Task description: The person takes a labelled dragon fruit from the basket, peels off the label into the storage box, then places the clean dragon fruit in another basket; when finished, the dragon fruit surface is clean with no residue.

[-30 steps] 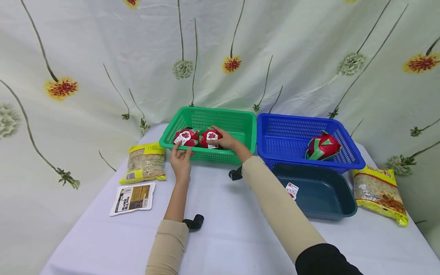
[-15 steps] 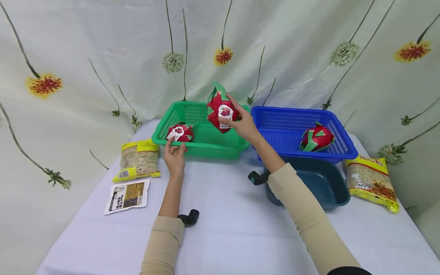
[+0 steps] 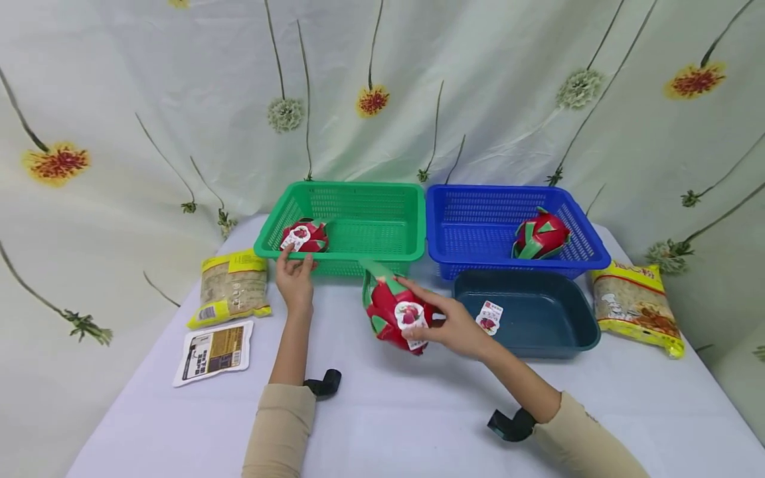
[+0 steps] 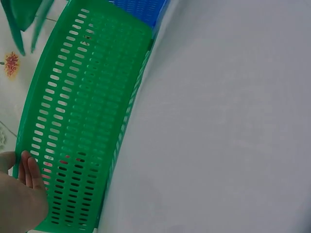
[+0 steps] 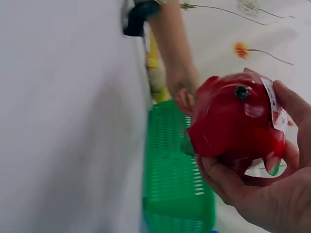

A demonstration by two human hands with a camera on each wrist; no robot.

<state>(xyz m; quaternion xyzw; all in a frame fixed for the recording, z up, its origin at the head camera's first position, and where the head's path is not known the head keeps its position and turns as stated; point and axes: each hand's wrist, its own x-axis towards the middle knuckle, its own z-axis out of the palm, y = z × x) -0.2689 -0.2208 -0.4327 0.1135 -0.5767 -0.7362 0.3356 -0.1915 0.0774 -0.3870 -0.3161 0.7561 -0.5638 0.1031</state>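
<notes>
Your right hand (image 3: pixel 457 326) was curled round a red dragon fruit (image 3: pixel 385 312), which you held above the white tablecloth (image 3: pixel 382 421), in front of the green basket (image 3: pixel 382 229). This basket was of plastic, rectangular, with many small slots in its walls. The blue basket (image 3: pixel 472 226) stood just beside it and had similar openings. Nearer to you was a dark teal tub (image 3: pixel 550 322), smooth, with rounded corners. At the left lay a crinkled plastic bag (image 3: pixel 236 285) and a flat white pouch (image 3: pixel 215 352).

The dragon fruit that you held was roundish and glossy, tilted, with green-tipped scales, a white label and 1 dark, rough spot at its end. 1 similar fruit (image 3: pixel 317 238) lay in the green basket and 1 more fruit (image 3: pixel 546 236) in the blue basket.

Your right thumb crossed the label, and the fingers were opened about as wide as the fruit. Your left hand (image 3: pixel 295 287) pinched narrowly the near rim of the green basket; whether it touched the fruit inside, I cannot tell.
</notes>
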